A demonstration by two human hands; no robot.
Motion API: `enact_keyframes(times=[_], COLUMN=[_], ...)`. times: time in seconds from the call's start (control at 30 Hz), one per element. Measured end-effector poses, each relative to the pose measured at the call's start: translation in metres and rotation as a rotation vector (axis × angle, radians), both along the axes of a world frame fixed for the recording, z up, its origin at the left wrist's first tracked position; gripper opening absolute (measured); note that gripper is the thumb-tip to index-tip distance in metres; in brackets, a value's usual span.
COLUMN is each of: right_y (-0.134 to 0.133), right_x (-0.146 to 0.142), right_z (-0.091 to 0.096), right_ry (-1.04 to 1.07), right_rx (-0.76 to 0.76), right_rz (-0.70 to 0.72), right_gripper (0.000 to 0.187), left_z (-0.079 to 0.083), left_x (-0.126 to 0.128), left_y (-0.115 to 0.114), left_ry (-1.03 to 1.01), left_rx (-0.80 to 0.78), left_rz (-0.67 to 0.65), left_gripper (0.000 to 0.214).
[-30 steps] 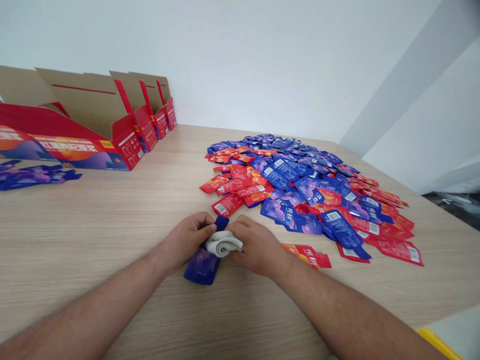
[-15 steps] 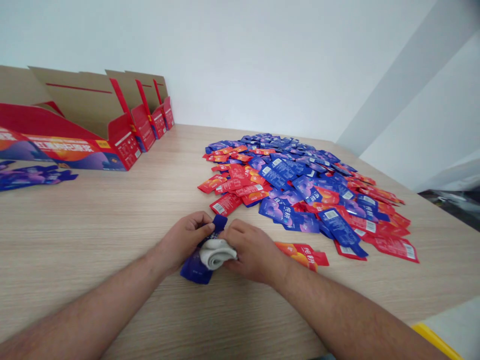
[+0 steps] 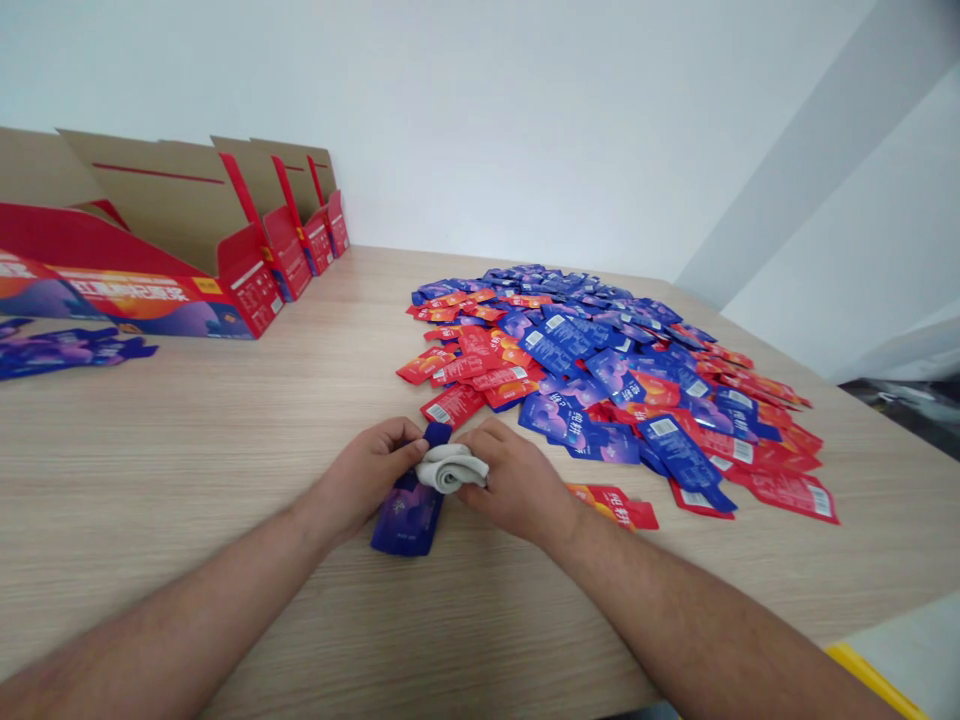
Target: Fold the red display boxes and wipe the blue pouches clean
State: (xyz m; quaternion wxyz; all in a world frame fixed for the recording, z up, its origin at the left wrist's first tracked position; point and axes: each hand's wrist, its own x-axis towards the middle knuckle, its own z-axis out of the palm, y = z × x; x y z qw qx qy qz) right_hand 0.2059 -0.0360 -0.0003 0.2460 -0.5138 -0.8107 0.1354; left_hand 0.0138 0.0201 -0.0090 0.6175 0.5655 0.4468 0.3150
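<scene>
Unreadable Chinese print (image 3: 127,292) on red carton (image 3: 255,300), barcodes (image 3: 663,428) on blue sachets (image 3: 551,418)

Passage: the wood-grain worktop (image 3: 225,420) offers room for a hand between the left hand (image 3: 360,470) and the red cardboard display boxes (image 3: 255,290). Obstacles: a rolled cloth (image 3: 450,468) between the hands; heaped blue and red sachets (image 3: 600,370) ahead of the right hand (image 3: 517,480); a red sachet (image 3: 615,507) just beside it; loose blue sachets (image 3: 60,355) at far left.

Bare left hand (image 3: 362,477), bare right hand (image 3: 517,483), bare left forearm (image 3: 176,610), bare right forearm (image 3: 697,620), both forearms lightly hairy, broad knuckles
</scene>
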Motion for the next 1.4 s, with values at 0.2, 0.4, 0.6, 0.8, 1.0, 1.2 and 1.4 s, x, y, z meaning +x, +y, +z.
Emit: enact_keyframes(times=[0.2, 0.4, 0.6, 0.8, 1.0, 1.2, 1.4], right_y=[0.000, -0.001, 0.005, 0.012, -0.002, 0.003, -0.002], right_x=[-0.001, -0.002, 0.005, 0.013, 0.001, 0.006, 0.000], right_z=[-0.002, -0.002, -0.003, -0.004, -0.001, -0.003, -0.003], right_ry=[-0.039, -0.025, 0.008, 0.023, -0.043, -0.022, -0.073], right_rx=[-0.011, 0.005, 0.039, 0.064, -0.008, 0.064, -0.026], right_rz=[0.098, 0.067, -0.008, -0.042, 0.109, -0.014, 0.189], right_gripper=[0.029, 0.029, 0.026, 0.026, 0.027, 0.025, 0.030], left_z=[0.003, 0.002, 0.001, -0.003, -0.005, -0.007, -0.004], left_x=[0.001, -0.001, 0.001, 0.004, 0.004, 0.004, 0.003], left_y=[-0.002, -0.001, 0.001, 0.004, 0.001, 0.002, 0.001], left_ry=[0.037, 0.024, -0.025, -0.038, 0.066, 0.142, 0.213], left_rx=[-0.004, 0.010, -0.059, -0.122, 0.021, 0.131, 0.145], left_rz=[-0.045, -0.023, 0.011, 0.068, 0.098, 0.152, 0.116], left_gripper=[0.025, 0.024, 0.024, 0.024, 0.018, 0.013, 0.012])
